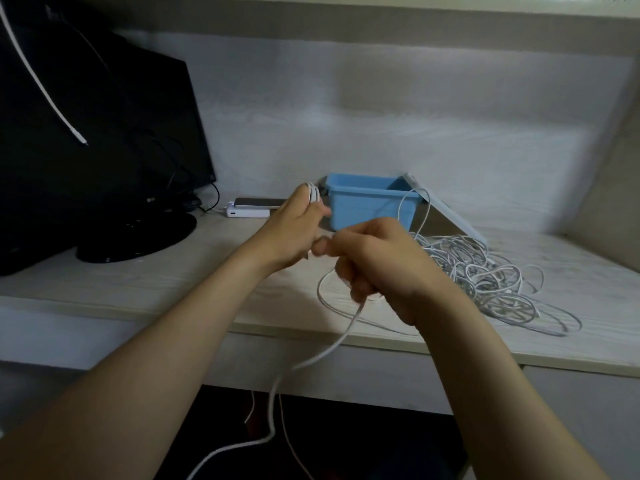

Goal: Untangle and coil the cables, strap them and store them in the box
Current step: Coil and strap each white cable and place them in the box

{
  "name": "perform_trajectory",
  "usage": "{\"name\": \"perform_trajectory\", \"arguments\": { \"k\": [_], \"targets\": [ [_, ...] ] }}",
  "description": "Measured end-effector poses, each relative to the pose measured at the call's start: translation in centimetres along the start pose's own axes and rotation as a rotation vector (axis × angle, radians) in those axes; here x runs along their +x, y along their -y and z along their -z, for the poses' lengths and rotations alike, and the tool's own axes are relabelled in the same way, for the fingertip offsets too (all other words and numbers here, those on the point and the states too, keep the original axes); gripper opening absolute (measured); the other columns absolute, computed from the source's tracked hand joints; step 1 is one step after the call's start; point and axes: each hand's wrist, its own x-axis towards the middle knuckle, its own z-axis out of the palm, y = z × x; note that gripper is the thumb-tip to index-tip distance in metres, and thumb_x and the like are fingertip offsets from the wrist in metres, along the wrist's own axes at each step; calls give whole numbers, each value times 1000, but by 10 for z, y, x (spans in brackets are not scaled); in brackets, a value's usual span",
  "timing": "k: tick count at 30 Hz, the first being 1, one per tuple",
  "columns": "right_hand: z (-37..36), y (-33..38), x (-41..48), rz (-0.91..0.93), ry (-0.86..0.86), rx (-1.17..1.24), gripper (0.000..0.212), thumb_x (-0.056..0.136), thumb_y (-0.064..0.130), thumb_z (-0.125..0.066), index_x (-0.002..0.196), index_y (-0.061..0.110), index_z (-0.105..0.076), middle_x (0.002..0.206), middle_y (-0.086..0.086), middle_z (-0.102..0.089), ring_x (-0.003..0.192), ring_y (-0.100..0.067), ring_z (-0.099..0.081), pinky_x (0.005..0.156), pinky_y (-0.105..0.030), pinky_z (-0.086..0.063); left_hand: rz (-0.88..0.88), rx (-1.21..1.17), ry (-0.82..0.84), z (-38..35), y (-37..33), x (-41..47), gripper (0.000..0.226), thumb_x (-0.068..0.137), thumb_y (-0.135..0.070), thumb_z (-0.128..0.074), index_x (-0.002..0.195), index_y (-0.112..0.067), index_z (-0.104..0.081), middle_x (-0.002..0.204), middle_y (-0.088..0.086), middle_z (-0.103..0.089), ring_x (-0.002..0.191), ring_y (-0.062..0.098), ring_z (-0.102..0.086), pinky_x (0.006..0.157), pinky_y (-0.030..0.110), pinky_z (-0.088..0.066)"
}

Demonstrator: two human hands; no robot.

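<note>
From the hands, a black monitor stands at ten o'clock, its bezel logo too blurred to read. A white power bank with a phone on top lies at eleven. The open blue box sits on the desk at twelve, its lid leaning against it. A tangle of cables sprawls at three. The left hand curls round loops of white cable. The right hand grips the strand trailing off the desk toward six.
</note>
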Motion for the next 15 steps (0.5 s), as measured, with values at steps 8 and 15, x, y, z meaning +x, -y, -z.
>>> {"name": "perform_trajectory", "arguments": {
  "k": [8,15],
  "targets": [
    [2,-18,22,281,-543,-100,11,87,22,-68,82,20,-77,52,7,-61,46,-5,-47,54,-27,-39,107,-276,391,-2,-14,-8,56,108,-53,-29,69,-18,-51,51,-2,-35,45,16,-30,51,31,-32],
    [12,-32,42,173,-622,-60,57,103,52,-46,65,11,-57,56,-3,-52,55,-18,-47,57,-42,-41,262,-755,782,7,-17,-12,40,105,-39,-36,69,-23,-32,53,-5,-27,44,11,-12,42,25,-17]
  ]
}}
